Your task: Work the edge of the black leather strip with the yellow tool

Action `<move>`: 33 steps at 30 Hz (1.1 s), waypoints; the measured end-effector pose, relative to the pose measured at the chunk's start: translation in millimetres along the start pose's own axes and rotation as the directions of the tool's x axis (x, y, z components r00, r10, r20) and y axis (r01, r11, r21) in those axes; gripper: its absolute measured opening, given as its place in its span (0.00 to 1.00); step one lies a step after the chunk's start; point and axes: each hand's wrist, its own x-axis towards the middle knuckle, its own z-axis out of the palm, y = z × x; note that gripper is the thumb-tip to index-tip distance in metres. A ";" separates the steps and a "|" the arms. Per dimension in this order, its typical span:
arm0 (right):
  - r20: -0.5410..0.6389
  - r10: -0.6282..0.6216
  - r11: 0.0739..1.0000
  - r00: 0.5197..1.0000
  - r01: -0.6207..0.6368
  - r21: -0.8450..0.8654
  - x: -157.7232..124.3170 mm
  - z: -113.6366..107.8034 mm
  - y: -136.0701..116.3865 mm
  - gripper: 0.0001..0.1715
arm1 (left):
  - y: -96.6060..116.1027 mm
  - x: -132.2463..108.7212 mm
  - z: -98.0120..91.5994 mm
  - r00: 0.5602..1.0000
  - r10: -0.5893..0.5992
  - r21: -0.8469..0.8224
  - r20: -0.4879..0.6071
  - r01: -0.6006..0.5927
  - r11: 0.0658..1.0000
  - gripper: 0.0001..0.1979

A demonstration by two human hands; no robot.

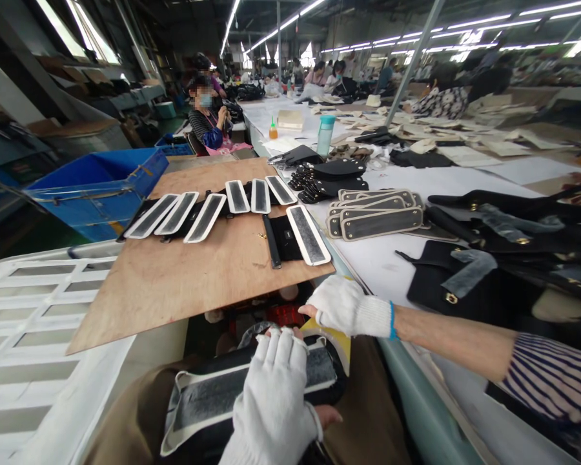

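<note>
My left hand (pixel 274 394), in a white knit glove with bare fingertips, lies flat across a black piece with a pale-edged dark strip (pixel 208 397) on my lap. Its fingers are stretched forward and the thumb sticks out to the right. My right hand (pixel 341 307), gloved the same way with a blue cuff edge, is curled at the far right end of this piece. It is closed on a yellow sheet (pixel 339 341), which shows on both sides of the hand. The undersides of the right fingers are hidden.
A plywood board (pixel 188 284) ahead bears several white-edged dark strips (pixel 308 236) on black parts. Stacked tan-edged panels (pixel 380 219) and black bag pieces (pixel 465 284) lie on the right table. A blue bin (pixel 97 194) stands left, near a white slotted rack (pixel 43 336). Other people sit farther back.
</note>
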 end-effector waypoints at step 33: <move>0.101 0.092 0.996 0.991 -0.092 -0.006 -17.1 -9.1 -11.0 0.32 | 1.3 2.8 -5.0 0.990 0.019 -0.059 0.142 -0.011 0.998 0.55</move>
